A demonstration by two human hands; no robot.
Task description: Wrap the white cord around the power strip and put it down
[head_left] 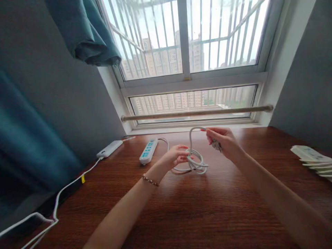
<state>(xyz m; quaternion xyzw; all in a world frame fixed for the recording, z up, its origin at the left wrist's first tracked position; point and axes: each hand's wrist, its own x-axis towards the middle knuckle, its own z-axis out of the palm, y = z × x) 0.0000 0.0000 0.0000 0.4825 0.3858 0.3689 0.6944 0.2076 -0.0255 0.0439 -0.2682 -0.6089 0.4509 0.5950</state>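
A white power cord [198,162] is coiled in several loops just above the brown wooden table. My left hand [176,156] is closed on the left side of the coil, fingers and thumb pinching the loops. Up and to the right, my right hand [223,139] grips the cord's plug end, and the metal prongs of the plug [216,144] stick out below the fingers. A stretch of cord arches from the right hand down to the coil. The white power strip [148,151] with blue-green sockets lies left of my left hand, its cord running toward the coil.
Another white power strip [110,149] lies at the table's left edge, with a white cable [70,186] trailing toward me. Stacked pale packs [313,157] sit at the right edge. Behind the table [181,214] is a window with a horizontal bar [197,113]; a blue curtain [88,38] hangs left.
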